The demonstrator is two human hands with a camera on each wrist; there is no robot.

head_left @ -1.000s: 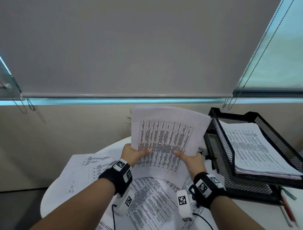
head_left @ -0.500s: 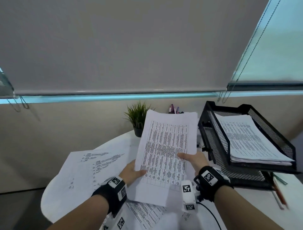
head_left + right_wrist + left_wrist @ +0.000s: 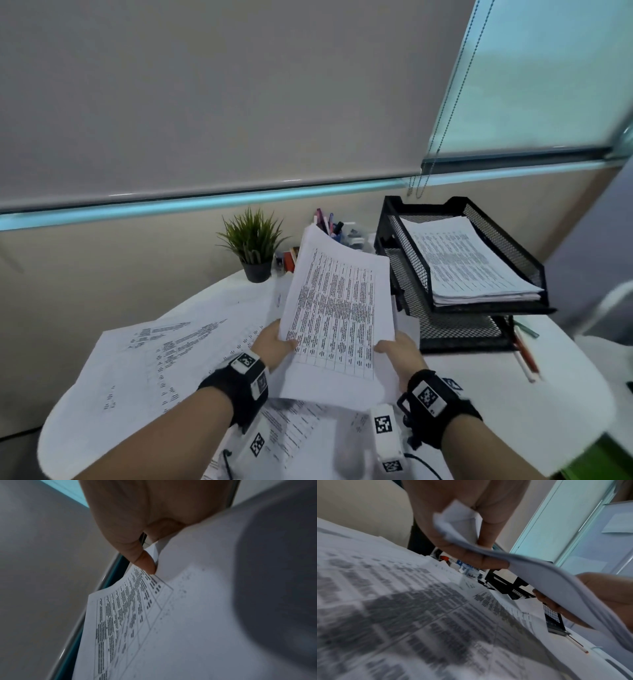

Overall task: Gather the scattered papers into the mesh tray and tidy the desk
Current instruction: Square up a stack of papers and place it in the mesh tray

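Observation:
A sheaf of printed papers (image 3: 337, 318) hangs in the air above the desk, held by both hands. My left hand (image 3: 274, 346) grips its lower left edge, thumb on top. My right hand (image 3: 399, 351) pinches the lower right edge; its thumb (image 3: 145, 562) presses on the printed sheet (image 3: 130, 615). From the left wrist view the papers (image 3: 547, 580) bow between my fingers. The black two-tier mesh tray (image 3: 414, 253) stands to the right, its upper tier holding a stack of pages (image 3: 469, 263). More loose sheets (image 3: 164, 349) lie spread over the white round desk (image 3: 513, 407).
A small potted plant (image 3: 253, 246) and a pen holder (image 3: 329, 222) stand at the back behind the held papers. Pencils (image 3: 525, 356) lie on the desk right of the tray. A window blind and wall close off the far side.
The sheaf has swung from upright to tilted, its top leaning away to the right toward the tray, and both hands have moved with it. The head view has shifted, revealing the plant.

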